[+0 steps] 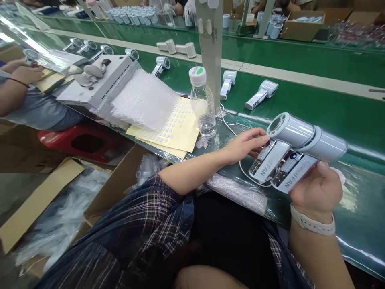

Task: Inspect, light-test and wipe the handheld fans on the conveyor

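Two light-blue handheld fans are side by side over the bench edge, their round heads touching or nearly so. My right hand (317, 188) is closed round the handle of the right fan (326, 142), which has a small lit display and "Speed FAN" lettering. The fingers and thumb of my left hand (248, 144) grip the left fan (296, 128) near the top of its handle. Part of that grip is hidden behind the fan. A thin white cable (245, 170) runs from the post to the lower part of the fans.
A water bottle (203, 106) stands by a metal post (209, 52), beside yellow sticker sheets (189, 132) and bubble-wrap bags (144, 100). More fans lie on the green conveyor (300, 92). A cardboard box (102, 192) of plastic bags is at lower left. A co-worker's hands (25, 72) work at far left.
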Demonstrator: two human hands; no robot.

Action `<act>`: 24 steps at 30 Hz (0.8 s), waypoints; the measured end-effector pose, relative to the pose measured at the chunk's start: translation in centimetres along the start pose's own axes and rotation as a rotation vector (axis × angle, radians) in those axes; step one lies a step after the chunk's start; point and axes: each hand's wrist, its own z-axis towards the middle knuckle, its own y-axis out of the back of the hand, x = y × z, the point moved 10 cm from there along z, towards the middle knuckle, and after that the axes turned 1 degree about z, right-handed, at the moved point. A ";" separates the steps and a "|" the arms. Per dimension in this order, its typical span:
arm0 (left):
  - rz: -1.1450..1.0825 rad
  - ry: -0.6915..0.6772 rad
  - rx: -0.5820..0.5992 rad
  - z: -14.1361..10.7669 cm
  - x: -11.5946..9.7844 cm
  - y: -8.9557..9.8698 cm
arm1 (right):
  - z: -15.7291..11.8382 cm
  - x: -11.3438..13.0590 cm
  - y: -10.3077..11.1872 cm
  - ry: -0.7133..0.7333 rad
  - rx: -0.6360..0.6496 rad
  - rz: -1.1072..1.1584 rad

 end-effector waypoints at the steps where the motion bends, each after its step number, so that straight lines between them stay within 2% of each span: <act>1: -0.005 0.002 0.018 0.1 0.1 -0.1 | -0.1 0.2 -0.2 0.013 0.009 -0.015; 5: 0.011 -0.055 0.101 0.4 0.0 -0.4 | -0.3 1.4 -0.3 0.109 0.036 -0.110; 8: 0.163 -0.135 0.115 0.4 -0.4 -0.3 | -0.5 2.6 0.1 0.214 0.056 -0.266; 10: 0.288 -0.259 0.118 0.2 -1.4 -0.4 | -0.9 3.2 -0.3 0.275 0.129 -0.340; 14: 0.451 -0.513 0.113 -0.9 -4.0 -0.8 | -2.1 3.8 -2.4 0.359 0.347 -0.303; 20: 0.573 -0.708 0.104 -2.3 -6.0 -1.5 | -3.1 4.7 -3.3 0.519 0.409 -0.351; 22: 0.598 -0.716 0.108 -2.5 -6.1 -1.6 | -3.1 4.7 -3.2 0.531 0.413 -0.359; 24: 0.633 -0.670 0.098 -2.2 -5.9 -1.5 | -3.0 4.7 -3.1 0.527 0.409 -0.362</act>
